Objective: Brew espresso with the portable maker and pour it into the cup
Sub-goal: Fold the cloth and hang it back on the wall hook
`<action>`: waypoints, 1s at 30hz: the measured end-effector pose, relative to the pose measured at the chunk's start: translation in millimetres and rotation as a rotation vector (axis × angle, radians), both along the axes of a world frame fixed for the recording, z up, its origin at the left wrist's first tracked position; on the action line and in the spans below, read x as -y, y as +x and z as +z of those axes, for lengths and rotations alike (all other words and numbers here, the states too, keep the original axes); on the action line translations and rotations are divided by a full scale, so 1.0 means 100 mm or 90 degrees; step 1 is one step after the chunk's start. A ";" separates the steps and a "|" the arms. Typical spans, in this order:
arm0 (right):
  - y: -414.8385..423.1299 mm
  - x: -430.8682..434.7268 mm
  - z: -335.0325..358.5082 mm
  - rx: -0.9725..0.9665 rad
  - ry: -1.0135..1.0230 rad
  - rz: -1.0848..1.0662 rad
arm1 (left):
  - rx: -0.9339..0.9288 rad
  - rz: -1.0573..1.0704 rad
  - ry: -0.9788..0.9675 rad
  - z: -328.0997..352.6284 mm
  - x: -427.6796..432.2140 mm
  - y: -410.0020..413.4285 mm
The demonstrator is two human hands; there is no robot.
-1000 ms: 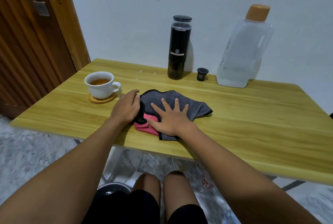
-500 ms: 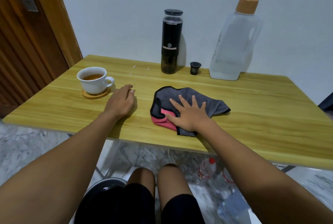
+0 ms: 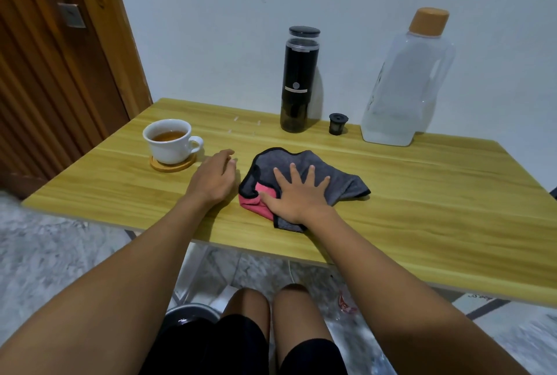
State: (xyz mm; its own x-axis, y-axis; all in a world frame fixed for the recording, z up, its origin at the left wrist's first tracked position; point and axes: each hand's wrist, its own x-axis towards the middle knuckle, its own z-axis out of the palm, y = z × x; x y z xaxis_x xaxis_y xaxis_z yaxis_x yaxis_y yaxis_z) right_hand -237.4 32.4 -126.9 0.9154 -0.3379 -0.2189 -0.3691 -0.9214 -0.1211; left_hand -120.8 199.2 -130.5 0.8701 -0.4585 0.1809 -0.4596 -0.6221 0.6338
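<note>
Off the grey-pink microfibre cloth (image 3: 346,183) since a second ago, left hand (image 3: 212,181) rests loosely curled, empty; right hand (image 3: 297,196) presses it flat. Woodgrain table (image 3: 422,208): translucent jug (image 3: 404,88) 1 o'clock, cylindrical black espresso maker (image 3: 298,82) 12, white cup (image 3: 168,142) 10

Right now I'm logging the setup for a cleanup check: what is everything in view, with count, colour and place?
table: 1, light wood, against the white wall
cup: 1, white, brown liquid inside, left, on the coaster
coaster: 1, wooden, under the cup
espresso maker: 1, black, upright, back middle
small basket: 1, black, right of the maker
jug: 1, clear, orange cap, back right
cloth: 1, grey and pink, middle
door: 1, brown, far left
left hand: 1, rests on the table, left of the cloth
right hand: 1, flat on the cloth, fingers spread
</note>
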 end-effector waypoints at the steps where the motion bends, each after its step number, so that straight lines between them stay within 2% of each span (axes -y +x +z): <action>1: 0.03 -0.03 -0.01 -0.001 0.004 0.006 | -0.003 -0.002 -0.002 0.00 0.00 0.00; 4: 0.06 0.01 0.04 0.002 0.044 0.008 | -0.013 -0.003 -0.006 0.01 -0.01 0.00; 7: 0.03 0.08 0.12 0.114 0.134 -0.008 | -0.022 -0.010 -0.011 0.04 -0.01 -0.01; 16: -0.05 -0.05 0.19 0.296 0.150 0.044 | -0.080 -0.088 -0.024 0.18 -0.08 -0.07; 21: 0.04 0.01 0.49 0.408 0.315 0.013 | -0.175 -0.119 -0.071 0.45 -0.09 -0.19; 23: 0.10 0.04 0.68 0.453 0.337 0.001 | -0.182 -0.162 -0.068 0.62 -0.07 -0.23; 26: 0.19 0.08 0.93 0.498 0.336 0.011 | -0.254 -0.163 -0.158 0.86 -0.02 -0.29; 30: 0.24 0.11 1.25 0.538 0.330 0.034 | -0.202 -0.146 -0.236 1.17 0.06 -0.31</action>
